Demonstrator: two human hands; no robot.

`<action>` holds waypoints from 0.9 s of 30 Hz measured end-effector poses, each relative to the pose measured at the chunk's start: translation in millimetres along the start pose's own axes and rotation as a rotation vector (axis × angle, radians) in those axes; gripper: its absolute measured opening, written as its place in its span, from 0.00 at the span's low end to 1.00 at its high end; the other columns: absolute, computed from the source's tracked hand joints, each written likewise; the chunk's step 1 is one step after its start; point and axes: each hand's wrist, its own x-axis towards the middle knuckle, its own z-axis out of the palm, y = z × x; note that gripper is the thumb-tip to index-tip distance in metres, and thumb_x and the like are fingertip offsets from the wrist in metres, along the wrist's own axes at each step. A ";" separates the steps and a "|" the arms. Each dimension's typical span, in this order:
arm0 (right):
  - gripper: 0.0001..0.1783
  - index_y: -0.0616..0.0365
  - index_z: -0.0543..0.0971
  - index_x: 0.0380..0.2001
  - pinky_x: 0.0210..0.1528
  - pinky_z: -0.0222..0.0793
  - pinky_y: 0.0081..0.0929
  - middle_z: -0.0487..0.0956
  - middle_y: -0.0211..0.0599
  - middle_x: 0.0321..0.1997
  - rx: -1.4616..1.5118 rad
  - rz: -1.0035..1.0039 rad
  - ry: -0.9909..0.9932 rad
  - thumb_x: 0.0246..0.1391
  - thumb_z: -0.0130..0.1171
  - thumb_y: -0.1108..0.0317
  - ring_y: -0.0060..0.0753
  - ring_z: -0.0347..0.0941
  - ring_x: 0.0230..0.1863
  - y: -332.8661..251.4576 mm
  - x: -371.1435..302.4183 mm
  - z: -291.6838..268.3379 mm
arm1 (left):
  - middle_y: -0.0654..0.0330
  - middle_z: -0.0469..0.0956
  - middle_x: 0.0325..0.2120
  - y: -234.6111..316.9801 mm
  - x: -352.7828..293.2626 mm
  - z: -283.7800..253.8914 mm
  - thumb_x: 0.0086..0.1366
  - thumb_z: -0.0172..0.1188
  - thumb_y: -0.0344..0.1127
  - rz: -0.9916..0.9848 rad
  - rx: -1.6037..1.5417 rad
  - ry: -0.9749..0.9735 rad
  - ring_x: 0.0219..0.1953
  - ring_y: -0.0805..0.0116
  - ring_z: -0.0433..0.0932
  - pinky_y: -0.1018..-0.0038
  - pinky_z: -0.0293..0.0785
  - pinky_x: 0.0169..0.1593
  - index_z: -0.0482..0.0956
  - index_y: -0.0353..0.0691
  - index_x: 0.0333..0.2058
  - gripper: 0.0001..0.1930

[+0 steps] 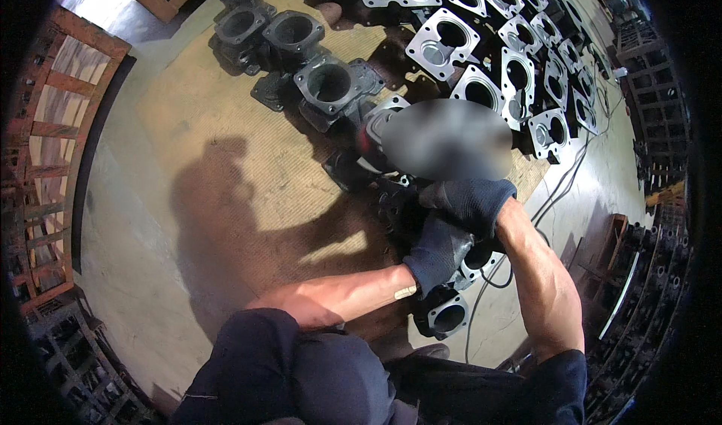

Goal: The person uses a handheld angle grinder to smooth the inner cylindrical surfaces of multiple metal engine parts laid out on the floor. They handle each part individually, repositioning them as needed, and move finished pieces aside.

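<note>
Both of my hands wear dark knit work gloves and are closed close together at the middle right. My left hand [440,253] comes in from the lower left, just below my right hand [474,201]. What they grip is mostly hidden by the gloves; a black cord loops out beneath them. Just beyond them, a blurred patch covers the work area, with part of a red and silver thing [370,143] showing at its left edge. A metal casting with a round bore [449,317] lies below my hands, near my foot.
Dark flanged castings [329,84] stand on a brown ribbed sheet [180,71] at upper left. Several castings with bright machined faces [444,45] fill the upper right. A black cable [560,192] trails over the floor. Rusty slatted crates [56,132] line the left; racks of dark parts [647,289] the right.
</note>
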 end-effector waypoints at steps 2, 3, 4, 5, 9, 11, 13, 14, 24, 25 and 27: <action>0.31 0.64 0.80 0.45 0.50 0.79 0.43 0.84 0.62 0.38 0.071 -0.030 0.064 0.37 0.73 0.56 0.62 0.82 0.43 22.6 19.7 8.3 | 0.49 0.77 0.48 -10.8 15.9 -0.7 0.73 0.48 0.34 -0.018 0.018 -0.057 0.52 0.55 0.74 0.62 0.68 0.58 0.78 0.38 0.49 0.13; 0.33 0.64 0.81 0.45 0.49 0.79 0.42 0.84 0.61 0.38 0.039 0.022 0.082 0.36 0.74 0.55 0.60 0.83 0.43 25.5 27.3 2.0 | 0.48 0.78 0.46 -9.3 27.1 -10.2 0.72 0.49 0.33 -0.003 0.098 -0.158 0.51 0.54 0.75 0.62 0.69 0.56 0.78 0.37 0.47 0.12; 0.34 0.63 0.81 0.45 0.49 0.79 0.41 0.84 0.60 0.38 0.016 0.058 0.097 0.35 0.75 0.54 0.58 0.83 0.42 24.7 36.5 -3.2 | 0.47 0.79 0.45 -8.4 37.1 -23.7 0.71 0.50 0.33 0.014 0.190 -0.250 0.49 0.53 0.76 0.62 0.70 0.55 0.79 0.36 0.46 0.12; 0.35 0.63 0.81 0.46 0.49 0.80 0.40 0.84 0.58 0.38 -0.006 0.094 0.108 0.34 0.76 0.53 0.56 0.84 0.41 24.0 45.8 -7.3 | 0.47 0.79 0.43 -11.4 48.8 -23.4 0.70 0.51 0.32 -0.004 0.113 -0.208 0.49 0.52 0.77 0.62 0.71 0.54 0.79 0.36 0.45 0.11; 0.36 0.61 0.81 0.49 0.48 0.80 0.35 0.85 0.53 0.39 -0.005 0.082 0.036 0.34 0.77 0.55 0.48 0.84 0.40 34.0 33.8 -20.3 | 0.46 0.80 0.42 -19.3 60.1 -14.0 0.67 0.54 0.31 0.225 0.220 -0.272 0.49 0.51 0.78 0.62 0.73 0.52 0.80 0.35 0.44 0.10; 0.35 0.60 0.80 0.49 0.48 0.79 0.34 0.85 0.51 0.40 -0.021 0.091 0.031 0.35 0.76 0.57 0.46 0.83 0.40 61.9 21.7 -10.5 | 0.43 0.79 0.48 5.1 55.0 -1.0 0.68 0.52 0.32 -0.091 -0.100 -0.296 0.54 0.47 0.76 0.58 0.70 0.59 0.79 0.32 0.48 0.14; 0.33 0.60 0.80 0.50 0.48 0.78 0.34 0.85 0.50 0.41 0.149 0.152 0.003 0.37 0.75 0.61 0.46 0.83 0.42 46.5 -2.7 -5.9 | 0.43 0.78 0.48 2.3 33.5 15.0 0.68 0.52 0.30 -0.070 -0.165 -0.290 0.54 0.48 0.75 0.59 0.68 0.61 0.78 0.32 0.48 0.14; 0.32 0.61 0.80 0.49 0.49 0.78 0.35 0.85 0.53 0.42 0.147 0.179 0.049 0.37 0.74 0.61 0.48 0.84 0.45 40.0 -20.4 -7.1 | 0.43 0.78 0.48 4.6 22.4 25.8 0.68 0.52 0.29 -0.048 -0.208 -0.295 0.54 0.49 0.74 0.60 0.67 0.62 0.78 0.32 0.48 0.14; 0.31 0.61 0.81 0.46 0.51 0.77 0.36 0.85 0.53 0.42 0.106 0.043 0.121 0.36 0.73 0.60 0.50 0.84 0.45 38.2 -6.4 20.0 | 0.50 0.77 0.49 -0.7 13.9 -7.2 0.71 0.54 0.32 -0.158 -0.022 -0.392 0.52 0.63 0.73 0.66 0.68 0.60 0.76 0.35 0.52 0.14; 0.31 0.62 0.81 0.46 0.50 0.77 0.37 0.85 0.54 0.41 0.019 0.013 0.154 0.35 0.73 0.59 0.51 0.84 0.45 50.7 16.8 24.2 | 0.50 0.77 0.50 -3.0 22.6 -11.6 0.71 0.54 0.33 -0.116 -0.025 -0.330 0.53 0.64 0.74 0.66 0.67 0.61 0.75 0.35 0.54 0.15; 0.30 0.62 0.81 0.44 0.48 0.78 0.38 0.85 0.55 0.40 0.004 0.046 0.136 0.34 0.72 0.58 0.51 0.84 0.43 37.5 31.0 8.3 | 0.49 0.77 0.51 -4.0 45.9 -32.4 0.70 0.55 0.34 -0.082 -0.066 -0.306 0.55 0.60 0.74 0.64 0.68 0.62 0.76 0.36 0.54 0.16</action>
